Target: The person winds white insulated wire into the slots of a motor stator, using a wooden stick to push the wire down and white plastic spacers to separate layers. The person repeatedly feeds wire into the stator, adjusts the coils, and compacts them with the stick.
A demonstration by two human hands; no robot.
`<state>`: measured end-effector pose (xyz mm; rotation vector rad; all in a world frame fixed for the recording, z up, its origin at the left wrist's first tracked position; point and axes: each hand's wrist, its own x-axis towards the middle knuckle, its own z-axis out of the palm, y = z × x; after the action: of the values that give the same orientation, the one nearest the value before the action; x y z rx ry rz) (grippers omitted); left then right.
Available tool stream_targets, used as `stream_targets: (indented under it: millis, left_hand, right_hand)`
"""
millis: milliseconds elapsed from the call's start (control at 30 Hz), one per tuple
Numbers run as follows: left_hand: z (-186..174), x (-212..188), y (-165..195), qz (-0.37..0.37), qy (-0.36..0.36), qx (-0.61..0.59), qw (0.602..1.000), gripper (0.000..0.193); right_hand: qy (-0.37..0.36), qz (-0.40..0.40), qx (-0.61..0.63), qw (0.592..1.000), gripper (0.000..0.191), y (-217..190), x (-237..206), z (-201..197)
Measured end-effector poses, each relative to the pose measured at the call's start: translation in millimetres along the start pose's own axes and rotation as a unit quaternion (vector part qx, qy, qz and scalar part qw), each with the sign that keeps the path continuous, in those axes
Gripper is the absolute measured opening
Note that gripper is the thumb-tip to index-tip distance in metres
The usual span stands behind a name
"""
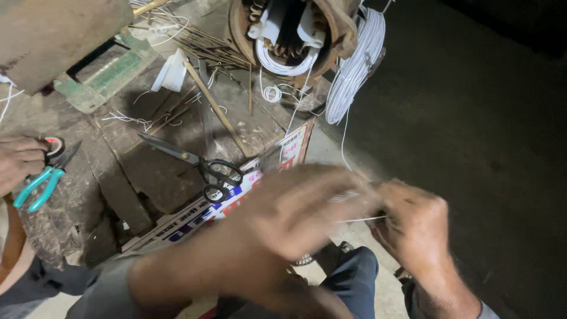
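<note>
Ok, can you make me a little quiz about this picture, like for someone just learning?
1. True or false: the scissors lie on the bench, untouched.
2. What colour are the handles of the pliers near the other person's hand?
3. What runs between the left hand and right hand? A) rope B) thin white wire C) tape

Key: 1 true. 2 teal. 3 B. The hands are blurred, so their grip on the wire is unclear.
</note>
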<state>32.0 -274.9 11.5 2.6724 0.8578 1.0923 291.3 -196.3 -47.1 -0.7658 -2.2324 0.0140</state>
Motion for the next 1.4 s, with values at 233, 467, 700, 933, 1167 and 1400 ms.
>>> stream_targets:
  millis: [233, 467, 700, 933, 1167, 1400]
  left_hand:
    - [42.4, -9.8, -21.0, -0.117, -0.016, 0.147, 0.982, 0.059]
    - [7.5, -45.4, -55.5, -0.159, 0.014, -0.077, 0.984, 0.027]
    - [-13.4, -59.5, -58.3, -0.145, 0.177, -0.118, 0.966, 0.028]
    - [-10.6, -58.4, -74.5, -0.135, 0.271, -0.171, 0.938, 0.028]
    - [-2.7, -29.2, -72.1, -0.061, 0.205, -0.294, 0.932, 0.029]
    - [-14.4, -38.4, -67.7, -0.056, 0.232, -0.218, 0.946, 0.025]
  right_hand:
    - [-0.081, 0.022, 0.01, 0.996, 0.019, -3.1, -2.1, -2.9]
    - [-0.035, 0.032, 0.237, 0.97, 0.03, 21.6, -4.1, -13.6]
    - [0.092, 0.068, 0.154, 0.981, 0.031, 27.0, 9.6, 13.0]
    - [0.097, -0.01, -0.201, 0.975, 0.054, -3.3, 51.9, 39.9]
    - [0.125, -0.152, -0.105, 0.975, 0.049, -33.4, 84.2, 52.6]
    - [0.156, -0.05, 0.073, 0.984, 0.007, -20.6, 92.8, 56.3]
